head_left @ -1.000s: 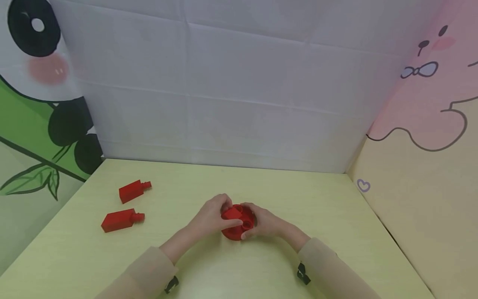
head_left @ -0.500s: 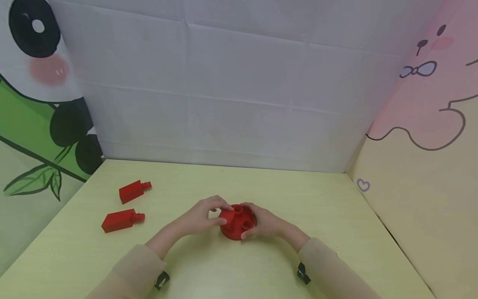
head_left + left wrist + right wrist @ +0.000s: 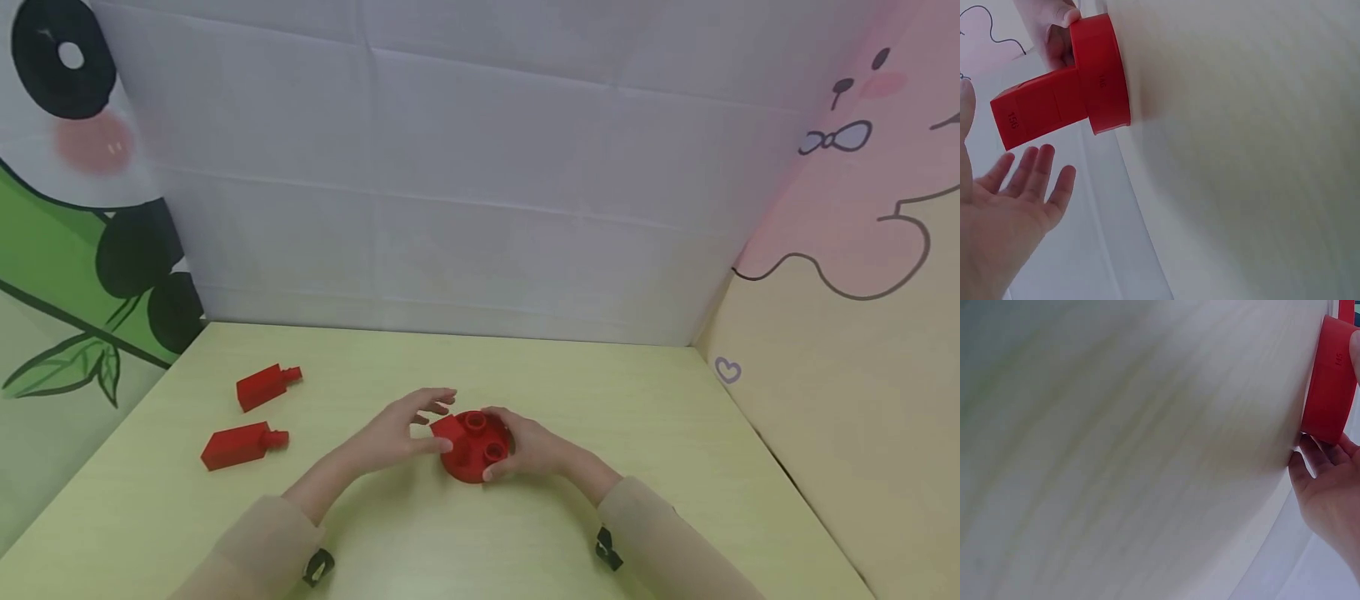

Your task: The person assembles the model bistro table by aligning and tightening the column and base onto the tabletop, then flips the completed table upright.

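Observation:
A round red base (image 3: pixel 471 468) with raised ring sockets rests on the table. Standing up from its left side is a red rectangular block (image 3: pixel 446 428), its printed end (image 3: pixel 1016 119) uppermost in the left wrist view. My right hand (image 3: pixel 536 445) grips the base's right side, thumb at the near rim and fingers round the far edge. Beside the block, my left hand (image 3: pixel 390 435) is spread with fingers apart and holds nothing. Its thumb overlaps the block in the head view, while in the left wrist view the fingers are clear of it.
Two more red blocks, one farther back (image 3: pixel 261 387) and one nearer (image 3: pixel 238 446), lie on their sides at the table's left, with narrow pegs pointing right. The pale yellow table (image 3: pixel 600 383) meets a white cloth wall (image 3: pixel 480 250) behind and printed side walls.
My left hand has let go of the red block, drawn back to the left and spread its fingers. My right hand stays on the base.

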A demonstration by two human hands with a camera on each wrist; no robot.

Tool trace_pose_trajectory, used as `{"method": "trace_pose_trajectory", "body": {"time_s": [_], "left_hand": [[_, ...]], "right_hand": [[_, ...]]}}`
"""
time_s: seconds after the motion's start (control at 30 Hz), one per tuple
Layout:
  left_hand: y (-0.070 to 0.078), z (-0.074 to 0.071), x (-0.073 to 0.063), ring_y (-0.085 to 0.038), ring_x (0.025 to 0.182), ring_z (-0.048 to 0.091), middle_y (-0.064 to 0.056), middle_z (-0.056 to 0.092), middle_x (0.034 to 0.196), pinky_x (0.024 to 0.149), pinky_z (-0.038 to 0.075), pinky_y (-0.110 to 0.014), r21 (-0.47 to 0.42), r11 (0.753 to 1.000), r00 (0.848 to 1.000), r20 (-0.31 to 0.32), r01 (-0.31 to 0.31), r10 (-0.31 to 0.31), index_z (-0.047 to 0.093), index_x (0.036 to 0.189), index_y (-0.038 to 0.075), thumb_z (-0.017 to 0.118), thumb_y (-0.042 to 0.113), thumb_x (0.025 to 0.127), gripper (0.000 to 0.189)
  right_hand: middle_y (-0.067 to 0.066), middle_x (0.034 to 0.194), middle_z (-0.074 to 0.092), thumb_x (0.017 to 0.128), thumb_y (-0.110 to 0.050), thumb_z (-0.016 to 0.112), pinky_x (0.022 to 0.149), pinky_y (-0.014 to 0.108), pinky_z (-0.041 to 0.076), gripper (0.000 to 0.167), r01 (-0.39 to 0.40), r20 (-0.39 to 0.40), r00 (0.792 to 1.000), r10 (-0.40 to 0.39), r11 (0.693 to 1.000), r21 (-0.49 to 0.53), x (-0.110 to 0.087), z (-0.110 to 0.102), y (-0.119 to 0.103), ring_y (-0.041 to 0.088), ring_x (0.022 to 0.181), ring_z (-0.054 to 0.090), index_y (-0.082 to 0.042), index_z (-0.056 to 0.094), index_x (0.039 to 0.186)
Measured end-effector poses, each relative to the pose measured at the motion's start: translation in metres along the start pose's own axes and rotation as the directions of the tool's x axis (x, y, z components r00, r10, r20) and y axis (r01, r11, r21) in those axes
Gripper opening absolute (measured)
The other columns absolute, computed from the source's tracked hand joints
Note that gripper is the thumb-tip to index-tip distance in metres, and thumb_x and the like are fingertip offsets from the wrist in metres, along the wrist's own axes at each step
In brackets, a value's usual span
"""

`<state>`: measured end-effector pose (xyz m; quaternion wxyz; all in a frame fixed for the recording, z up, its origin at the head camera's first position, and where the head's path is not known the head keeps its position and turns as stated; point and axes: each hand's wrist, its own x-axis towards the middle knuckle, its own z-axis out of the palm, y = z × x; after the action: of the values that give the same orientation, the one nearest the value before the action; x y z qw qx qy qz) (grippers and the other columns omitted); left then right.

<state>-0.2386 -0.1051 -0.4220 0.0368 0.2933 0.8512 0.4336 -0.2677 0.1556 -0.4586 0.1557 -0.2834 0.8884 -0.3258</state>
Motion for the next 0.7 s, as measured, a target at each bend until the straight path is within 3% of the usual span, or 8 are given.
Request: {"method": "trace_pose_trajectory", "body": {"time_s": [0.1,0.17,0.37,0.7], "left_hand": [[0.001,0.007,0.0,-0.017,0.103,0.055,0.003,0.057,0.116,0.086,0.049,-0.039,0.003,0.996,0.992,-0.083,0.092,-0.092,0.048,0.13,0.016,0.081,0.04,0.071,0.071],[0.002,0.01,0.001,-0.015,0.096,0.055,0.005,0.059,0.105,0.081,0.049,-0.037,0.012,0.993,0.987,-0.108,0.12,-0.118,0.052,0.121,0.015,0.084,0.04,0.067,0.068],[0.003,0.012,0.004,-0.01,0.087,0.055,0.01,0.06,0.09,0.083,0.048,-0.04,0.052,0.994,0.99,-0.109,0.1,-0.094,0.058,0.103,0.017,0.083,0.03,0.07,0.044],[0.002,0.011,0.004,-0.008,0.087,0.056,0.01,0.062,0.094,0.081,0.05,-0.033,0.131,0.989,0.994,-0.099,0.065,-0.052,0.063,0.106,0.015,0.08,0.025,0.074,0.037]], "right_hand": [[-0.007,0.131,0.05,0.07,-0.046,0.081,0.096,0.031,0.045,0.093,-0.002,0.0,1.0,0.002,1.0,-0.005,0.001,0.0,0.0,0.012,0.12,0.047,-0.018,0.033,0.144],[-0.008,0.131,0.05,0.069,-0.046,0.081,0.096,0.031,0.045,0.093,-0.005,0.001,1.0,0.005,1.0,-0.008,0.001,0.001,0.0,0.012,0.119,0.047,-0.019,0.033,0.144],[-0.007,0.131,0.05,0.07,-0.045,0.081,0.097,0.033,0.045,0.093,0.004,-0.001,1.0,-0.004,1.0,-0.011,0.002,0.001,0.001,0.012,0.119,0.047,-0.017,0.033,0.144],[-0.008,0.131,0.05,0.07,-0.045,0.08,0.098,0.034,0.044,0.092,0.006,0.012,1.0,-0.005,1.0,-0.025,0.002,0.0,-0.001,0.012,0.12,0.047,-0.017,0.032,0.144]]}}
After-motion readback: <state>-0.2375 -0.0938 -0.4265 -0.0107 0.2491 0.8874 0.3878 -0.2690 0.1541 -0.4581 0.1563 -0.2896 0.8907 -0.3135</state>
